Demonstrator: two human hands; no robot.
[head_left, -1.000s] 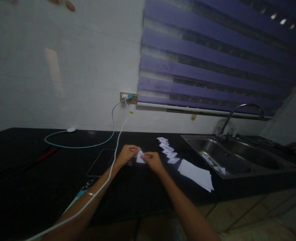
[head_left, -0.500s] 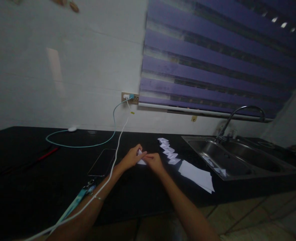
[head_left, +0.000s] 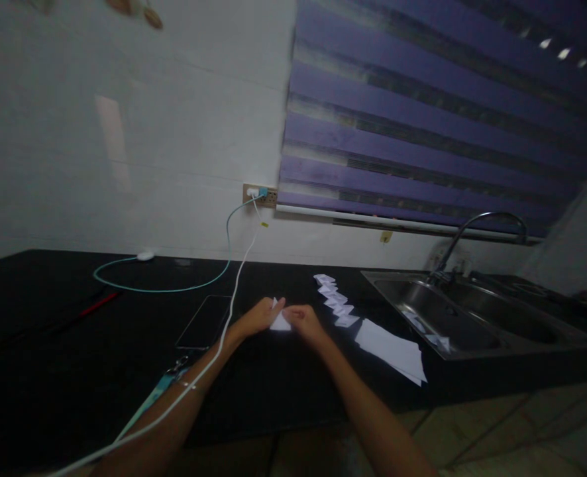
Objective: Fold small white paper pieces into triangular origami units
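A small piece of folded white paper is held between both hands, just above or on the black countertop. My left hand grips its left side, thumb laid toward the upper edge. On the other side my right hand pinches the right edge with thumb and fingertips. To the right, several folded white paper pieces lie in an overlapping row. Nearer to me is a stack of flat white paper sheets, slightly fanned.
A black phone with a teal lanyard lies left of my left forearm. A white cable crosses over that forearm from the wall socket. The steel sink is at right, with folded papers on its near rim.
My hands have drawn slightly apart, fingers shifting on the folded paper, so more of its triangular face shows. The row and the stack stay where they were.
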